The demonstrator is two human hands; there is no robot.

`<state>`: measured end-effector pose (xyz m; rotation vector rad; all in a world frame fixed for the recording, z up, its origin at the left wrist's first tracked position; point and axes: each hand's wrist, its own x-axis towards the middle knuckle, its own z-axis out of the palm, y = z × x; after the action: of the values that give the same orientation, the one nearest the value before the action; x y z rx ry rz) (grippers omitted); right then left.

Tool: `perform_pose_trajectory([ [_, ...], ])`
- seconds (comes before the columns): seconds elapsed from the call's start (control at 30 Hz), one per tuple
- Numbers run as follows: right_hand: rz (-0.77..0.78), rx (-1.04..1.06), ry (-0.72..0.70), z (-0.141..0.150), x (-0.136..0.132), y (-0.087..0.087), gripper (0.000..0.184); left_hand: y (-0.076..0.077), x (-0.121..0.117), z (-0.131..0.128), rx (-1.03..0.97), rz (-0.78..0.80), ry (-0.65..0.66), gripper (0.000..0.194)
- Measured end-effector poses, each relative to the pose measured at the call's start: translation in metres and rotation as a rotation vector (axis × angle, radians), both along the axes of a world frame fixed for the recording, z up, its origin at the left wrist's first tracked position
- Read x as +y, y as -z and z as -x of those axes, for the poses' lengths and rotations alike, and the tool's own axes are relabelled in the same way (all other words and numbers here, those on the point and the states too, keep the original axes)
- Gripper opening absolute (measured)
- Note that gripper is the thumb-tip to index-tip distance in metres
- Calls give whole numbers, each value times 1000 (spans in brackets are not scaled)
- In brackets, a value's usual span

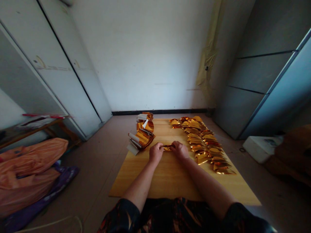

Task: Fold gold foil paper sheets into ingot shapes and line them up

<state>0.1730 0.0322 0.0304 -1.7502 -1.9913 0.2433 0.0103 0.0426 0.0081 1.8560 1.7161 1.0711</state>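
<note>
Dark clothing [166, 215] is nearest; left hand [156, 152] and right hand [180, 150] pinch tightly 1 gold paper [167, 148], between the worktop's [170, 181] left and right edges. Uneven pulling could tear it.

A pale, lightly marked wall [145, 58] fills the back of the room, meeting the pinkish tiled floor [104, 165] at a dark skirting strip [155, 112]. A yellowish taped covering [208, 58] (wrinkled around its middle) runs down the wall's right part. Tall whitish cabinets [58, 42] stand left, a grey cabinet [252, 71] with dark horizontal seams right. A light wooden tabletop [170, 184] lies between. Light is dim and cool, with the lower right corner deeply shadowed.
</note>
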Motion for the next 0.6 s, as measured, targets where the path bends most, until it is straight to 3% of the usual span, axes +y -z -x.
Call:
perform_pose_trajectory([
  [0.4,-80,147,-19,-5,10,20,14,3,4,1,-86,38,-35,18],
  [0.6,-97,283,-22,-14,7,26,31,8,14,4,-193,57,-146,18],
])
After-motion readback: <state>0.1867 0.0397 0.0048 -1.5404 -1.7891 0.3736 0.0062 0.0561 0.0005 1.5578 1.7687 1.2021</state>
